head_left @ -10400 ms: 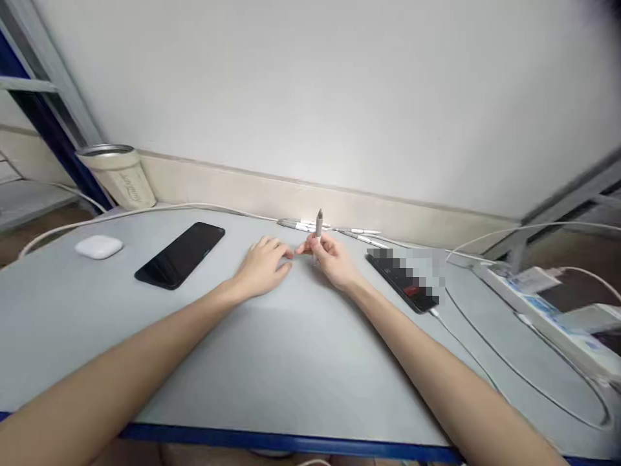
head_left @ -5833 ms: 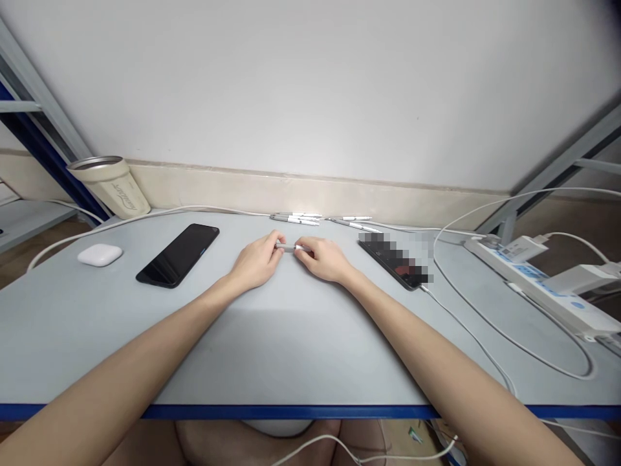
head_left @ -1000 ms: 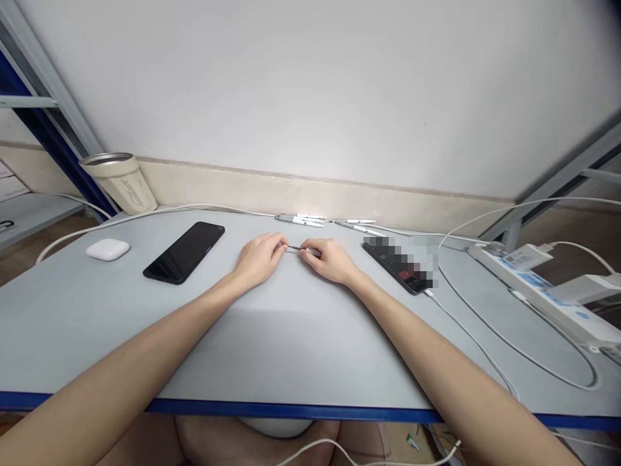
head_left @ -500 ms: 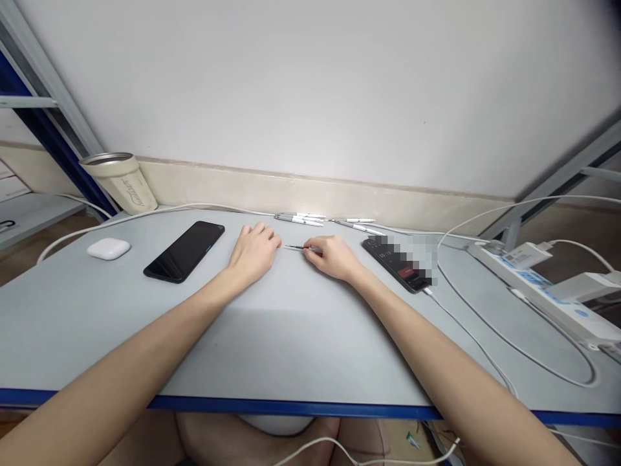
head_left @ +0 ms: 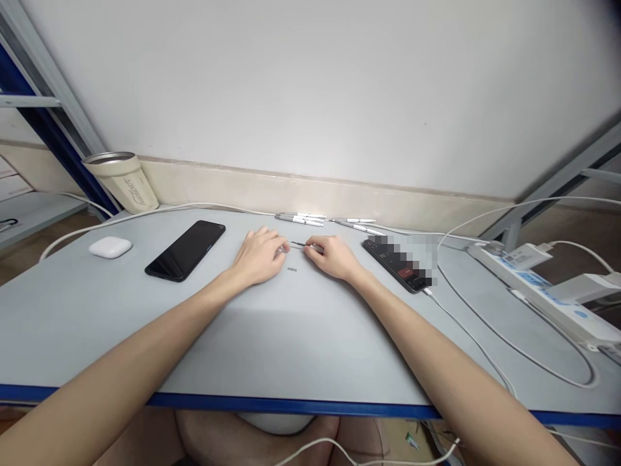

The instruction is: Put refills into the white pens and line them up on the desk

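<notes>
A thin pen refill (head_left: 297,244) lies level, left to right, just above the grey counter (head_left: 291,336), its right end pinched by the right hand (head_left: 334,257), its tip meeting the curled left hand (head_left: 258,257), whose grip is unclear.

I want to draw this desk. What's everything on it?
Grey table, blue edge: one, grey, underneath.
Cream tumbler with metal rim: one, cream, far left.
White earbud case: one, white, left.
Black phone, dark screen: one, black, left of hands.
Black phone on cable: one, black, right of hands.
Grey-and-white pens: several, by the wall.
Thin dark pen refill: one, in right fingers.
Small grey spring: one, between hands.
White power strip: one, far right.
White cables: several, back and right.
Left hand, right hand: two, bare, middle.
</notes>
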{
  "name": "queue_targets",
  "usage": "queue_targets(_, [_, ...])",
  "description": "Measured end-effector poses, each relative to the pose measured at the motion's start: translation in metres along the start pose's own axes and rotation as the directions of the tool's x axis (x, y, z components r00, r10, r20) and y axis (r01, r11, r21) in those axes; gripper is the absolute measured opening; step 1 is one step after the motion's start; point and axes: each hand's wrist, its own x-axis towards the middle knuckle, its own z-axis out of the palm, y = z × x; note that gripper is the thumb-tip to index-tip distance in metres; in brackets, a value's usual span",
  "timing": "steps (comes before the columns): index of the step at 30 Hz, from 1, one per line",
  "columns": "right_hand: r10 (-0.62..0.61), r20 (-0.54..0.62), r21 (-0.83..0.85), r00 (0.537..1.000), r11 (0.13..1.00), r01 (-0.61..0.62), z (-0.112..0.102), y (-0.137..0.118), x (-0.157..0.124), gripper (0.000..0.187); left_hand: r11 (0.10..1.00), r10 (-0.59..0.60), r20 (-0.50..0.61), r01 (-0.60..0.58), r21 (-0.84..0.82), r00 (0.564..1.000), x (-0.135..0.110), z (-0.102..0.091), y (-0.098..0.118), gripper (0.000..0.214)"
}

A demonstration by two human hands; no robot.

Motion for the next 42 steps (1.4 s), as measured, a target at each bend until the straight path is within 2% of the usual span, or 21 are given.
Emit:
queue_targets(2, [0.018,-0.018,0.013,1.0,1.0,-0.018,0.0,0.001,0.0,0.028,0.989,0.002,0.088,0.011,-0.146,0.996,0.0,-0.003,0.003,0.019])
queue_targets(4, [0.038,-0.033,0.031,0.999,0.999,-0.037,0.0,0.001,-0.001,0.028,0.963,0.06,0.192,-0.006,-0.27,0.98,-0.001,-0.005,0.005,0.015])
queue_targets(6, [0.057,-0.041,0.042,0.998,0.998,-0.056,0.0,0.002,-0.001,0.029,0.942,0.12,0.267,-0.025,-0.335,0.956,-0.001,-0.007,0.005,0.013])
queue_targets(8, [0.068,-0.036,0.042,0.997,0.997,-0.066,0.001,0.001,0.0,0.03,0.934,0.143,0.286,-0.034,-0.354,0.948,-0.001,-0.007,0.005,0.014])
queue_targets(12, [0.065,-0.028,0.053,0.998,0.997,-0.063,0.002,0.001,0.0,0.029,0.957,0.082,0.191,-0.024,-0.288,0.978,-0.001,-0.003,0.004,0.019])
queue_targets(16, [0.066,-0.043,0.11,0.997,0.992,-0.061,0.002,0.001,0.0,0.028,0.997,0.038,0.059,-0.034,-0.062,0.998,0.001,0.001,0.005,0.021])
queue_targets(21, [0.08,-0.151,0.26,0.985,0.965,-0.038,0.0,-0.005,0.0,0.03,0.995,0.042,0.062,-0.047,0.086,0.997,0.001,0.004,0.007,0.024])
queue_targets(26, [0.144,-0.231,0.406,0.962,0.913,-0.039,0.002,-0.012,0.0,0.032,1.0,-0.026,0.104,0.026,0.005,0.994,0.0,0.009,0.002,0.021])
queue_targets(29, [0.177,-0.191,0.478,0.966,0.876,-0.066,0.005,-0.012,0.0,0.038,0.996,-0.068,0.096,0.073,-0.055,0.993,0.0,0.012,-0.003,0.023])
queue_targets(35, [0.211,-0.113,0.589,0.971,0.801,-0.106,0.008,-0.009,0.004,0.046,0.995,-0.051,0.082,0.057,-0.077,0.995,0.002,0.013,-0.006,0.025])
queue_targets(38, [0.179,-0.103,0.579,0.978,0.811,-0.087,0.009,-0.009,0.006,0.048,0.996,-0.053,0.081,0.059,-0.071,0.995,0.004,0.012,-0.004,0.029])
queue_targets(42, [0.099,-0.145,0.503,0.985,0.864,-0.013,0.008,-0.011,0.004,0.044,0.991,-0.1,0.079,0.106,-0.079,0.992,0.005,0.013,-0.004,0.034])
